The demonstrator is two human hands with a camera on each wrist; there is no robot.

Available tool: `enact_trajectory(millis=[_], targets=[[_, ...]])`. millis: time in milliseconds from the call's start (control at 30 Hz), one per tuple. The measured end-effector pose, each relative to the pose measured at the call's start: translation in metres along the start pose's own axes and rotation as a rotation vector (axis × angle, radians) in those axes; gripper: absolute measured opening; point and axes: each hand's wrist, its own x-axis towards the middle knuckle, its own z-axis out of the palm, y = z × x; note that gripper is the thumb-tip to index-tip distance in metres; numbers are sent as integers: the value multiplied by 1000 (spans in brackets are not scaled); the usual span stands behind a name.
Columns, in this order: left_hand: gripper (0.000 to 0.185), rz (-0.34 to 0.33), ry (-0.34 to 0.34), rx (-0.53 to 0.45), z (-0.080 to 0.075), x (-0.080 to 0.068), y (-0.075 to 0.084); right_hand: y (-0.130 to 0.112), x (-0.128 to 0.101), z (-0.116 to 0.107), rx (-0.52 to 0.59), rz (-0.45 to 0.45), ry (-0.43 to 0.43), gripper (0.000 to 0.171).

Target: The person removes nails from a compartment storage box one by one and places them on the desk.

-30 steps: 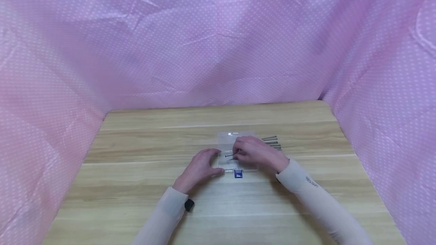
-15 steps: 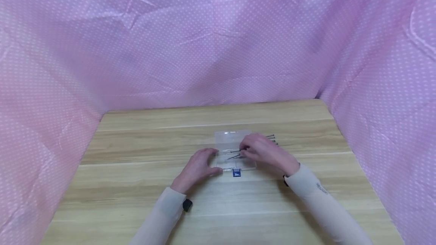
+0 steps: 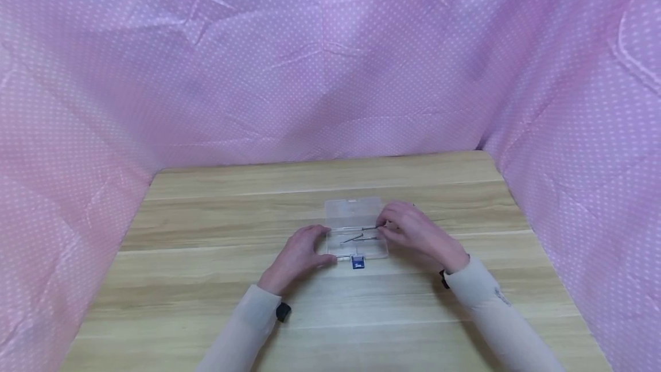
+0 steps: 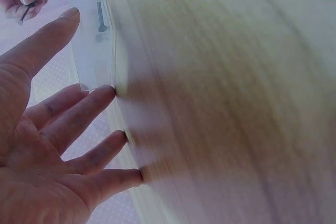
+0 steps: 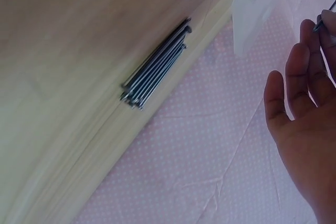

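A clear plastic box (image 3: 381, 250) lies on the table with its lid (image 3: 353, 211) folded back. Its blue latch (image 3: 358, 262) hangs at the front edge. My left hand (image 3: 299, 254) holds the box's left end, thumb at the front corner and fingers at the back one. Inside the box, thin dark nails (image 3: 354, 239) lie loose, one slanting. Above the right end, my right hand (image 3: 415, 231) pinches a nail (image 3: 369, 228) between thumb and fingertips, its head pointing left. In the left wrist view that pinched nail (image 4: 25, 13) tilts down.
A bundle of several long nails (image 5: 157, 64) rests on the table right of the box, mostly hidden behind my right hand in the head view. Pink dotted cloth (image 3: 320, 73) hangs around the wooden table (image 3: 217, 211) at the back and sides.
My right hand has drawn back rightward from over the box to its right end, a nail in its fingertips. The nails inside show more fully. My left hand stays put on the box.
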Motion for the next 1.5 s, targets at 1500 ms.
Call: enact_trajectory(millis=[1500], targets=[[68,0,-5,5,-2,2,-1,42,-54,-15,-92,95,55,16]])
